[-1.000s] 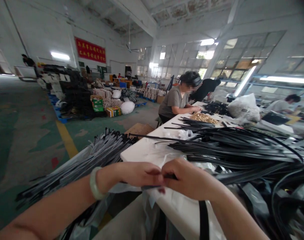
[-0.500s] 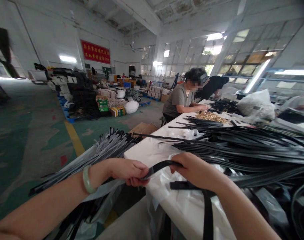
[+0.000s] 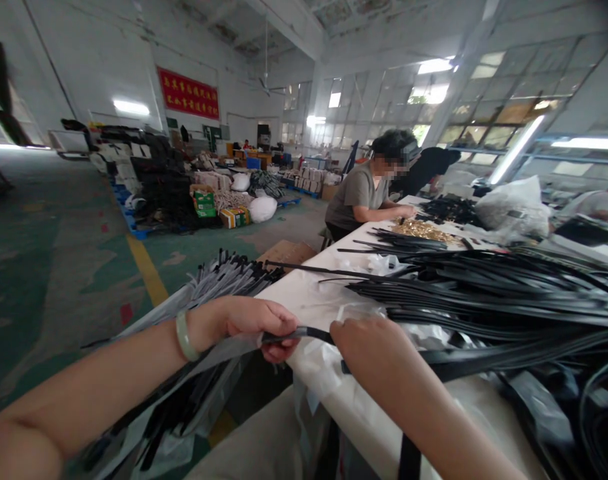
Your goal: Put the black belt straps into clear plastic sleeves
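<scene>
A black strap point(image 3: 318, 334) spans the short gap between my two hands over the near edge of the white table point(image 3: 294, 289). My left hand point(image 3: 264, 327), with a pale bangle on the wrist, is closed on the strap's end, and a strip of clear plastic trails from it to the lower left. My right hand point(image 3: 367, 340) is closed round the strap just to the right, its fingers partly hidden. Below my right forearm, a wide black strap point(image 3: 410, 457) hangs down.
Many long black straps point(image 3: 464, 283) cover the table's right side. Plastic-wrapped straps point(image 3: 214, 287) lie at the left. Beyond are gold-coloured pieces point(image 3: 421, 231), a large plastic bag point(image 3: 511, 203) and a seated person in grey point(image 3: 357, 193).
My right hand has moved slightly left and turned, closer to my left hand. Less strap shows between them, and more clear plastic shows by my left hand.
</scene>
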{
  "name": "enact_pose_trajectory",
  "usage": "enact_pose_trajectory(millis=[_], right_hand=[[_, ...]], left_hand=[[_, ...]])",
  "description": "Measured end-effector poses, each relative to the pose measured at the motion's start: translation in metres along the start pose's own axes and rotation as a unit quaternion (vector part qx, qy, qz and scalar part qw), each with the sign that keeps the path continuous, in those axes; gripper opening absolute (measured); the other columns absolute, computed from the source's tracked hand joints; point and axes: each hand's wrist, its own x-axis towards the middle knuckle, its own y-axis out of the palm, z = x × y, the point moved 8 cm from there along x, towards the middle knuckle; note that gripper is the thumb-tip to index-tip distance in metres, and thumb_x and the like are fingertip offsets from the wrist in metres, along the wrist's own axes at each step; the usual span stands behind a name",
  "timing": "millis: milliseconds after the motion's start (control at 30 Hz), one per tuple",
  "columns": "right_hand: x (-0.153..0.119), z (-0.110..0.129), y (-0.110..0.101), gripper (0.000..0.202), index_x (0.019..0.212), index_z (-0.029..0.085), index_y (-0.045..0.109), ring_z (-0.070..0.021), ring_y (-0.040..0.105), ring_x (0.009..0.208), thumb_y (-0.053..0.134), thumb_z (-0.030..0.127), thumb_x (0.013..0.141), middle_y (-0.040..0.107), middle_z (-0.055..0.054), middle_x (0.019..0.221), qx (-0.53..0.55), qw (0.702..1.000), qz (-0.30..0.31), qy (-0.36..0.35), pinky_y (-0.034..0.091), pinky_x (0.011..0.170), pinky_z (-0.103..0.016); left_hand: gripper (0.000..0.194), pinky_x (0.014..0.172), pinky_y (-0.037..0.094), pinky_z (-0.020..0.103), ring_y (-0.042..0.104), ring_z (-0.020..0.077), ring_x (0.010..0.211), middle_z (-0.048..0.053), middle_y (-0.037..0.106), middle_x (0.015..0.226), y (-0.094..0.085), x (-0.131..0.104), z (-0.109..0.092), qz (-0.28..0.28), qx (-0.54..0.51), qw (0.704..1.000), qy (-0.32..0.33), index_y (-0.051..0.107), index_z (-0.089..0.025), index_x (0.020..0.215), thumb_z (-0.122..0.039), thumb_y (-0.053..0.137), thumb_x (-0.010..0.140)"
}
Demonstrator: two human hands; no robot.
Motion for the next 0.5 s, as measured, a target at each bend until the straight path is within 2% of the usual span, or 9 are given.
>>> enact_pose_trajectory(millis=[100, 167, 233, 300, 367, 400, 500], right_hand=[[0.001, 0.018, 0.003, 0.022, 0.086, 0.011, 0.066, -0.0241, 0.068, 0.071, 0.045, 0.003, 0.086, 0.068, -0.016, 0.077, 0.011, 1.0, -0.015, -0.013, 0.043, 0.058, -0.027], [0.002, 0.027, 0.007, 0.022, 0.087, 0.011, 0.065, -0.0238, 0.068, 0.072, 0.045, 0.005, 0.086, 0.068, -0.016, 0.077, 0.028, 0.999, -0.017, -0.01, 0.042, 0.058, -0.027], [0.003, 0.027, 0.011, 0.02, 0.091, 0.011, 0.066, -0.023, 0.067, 0.074, 0.046, 0.007, 0.087, 0.068, -0.016, 0.079, 0.062, 0.998, -0.01, 0.0, 0.042, 0.059, -0.026], [0.004, 0.017, 0.016, 0.016, 0.098, 0.013, 0.065, -0.0222, 0.066, 0.076, 0.054, 0.016, 0.087, 0.069, -0.013, 0.083, 0.13, 0.991, -0.001, -0.001, 0.041, 0.06, -0.026], [0.007, 0.003, 0.019, 0.028, 0.105, 0.016, 0.064, -0.0208, 0.064, 0.077, 0.065, 0.032, 0.082, 0.069, -0.009, 0.088, 0.242, 0.969, 0.017, -0.042, 0.041, 0.062, -0.025], [0.008, -0.003, 0.02, 0.035, 0.108, 0.018, 0.063, -0.0193, 0.063, 0.077, 0.066, 0.038, 0.08, 0.069, -0.007, 0.09, 0.305, 0.949, 0.027, -0.073, 0.041, 0.063, -0.025], [0.014, -0.018, 0.018, 0.034, 0.11, 0.016, 0.064, -0.0131, 0.057, 0.066, 0.05, 0.04, 0.09, 0.066, -0.004, 0.085, 0.456, 0.88, 0.042, -0.128, 0.04, 0.059, -0.023]], left_hand=[[0.045, 0.054, 0.037, 0.025, 0.047, 0.0131, 0.054, 0.001, 0.054, 0.058, 0.006, 0.012, 0.008, 0.051, 0.094, 0.992, -0.063, 0.055, -0.015, 0.068, -0.058, 0.065, 0.074], [0.045, 0.053, 0.039, 0.026, 0.048, 0.0138, 0.054, 0.0, 0.053, 0.056, 0.011, 0.022, 0.012, 0.071, 0.114, 0.988, -0.076, 0.054, -0.017, 0.066, -0.06, 0.066, 0.072], [0.046, 0.048, 0.036, 0.024, 0.044, 0.0125, 0.049, -0.002, 0.048, 0.052, 0.014, 0.028, 0.015, 0.065, 0.104, 0.989, -0.086, 0.051, -0.018, 0.063, -0.06, 0.067, 0.07], [0.043, 0.042, 0.031, 0.021, 0.038, 0.01, 0.043, -0.004, 0.042, 0.049, 0.008, 0.023, 0.017, 0.03, 0.102, 0.989, -0.103, 0.05, -0.018, 0.064, -0.057, 0.066, 0.072], [0.04, 0.039, 0.027, 0.019, 0.034, 0.0085, 0.041, -0.005, 0.04, 0.049, -0.005, 0.008, 0.017, -0.016, 0.133, 0.983, -0.122, 0.05, -0.018, 0.066, -0.054, 0.061, 0.077], [0.039, 0.039, 0.028, 0.019, 0.035, 0.0083, 0.041, -0.005, 0.041, 0.05, -0.014, -0.002, 0.016, -0.038, 0.159, 0.978, -0.129, 0.05, -0.018, 0.067, -0.053, 0.059, 0.079], [0.038, 0.041, 0.033, 0.018, 0.04, 0.0084, 0.044, -0.003, 0.046, 0.055, -0.032, -0.025, 0.013, -0.076, 0.216, 0.964, -0.134, 0.052, -0.017, 0.069, -0.052, 0.053, 0.084]])
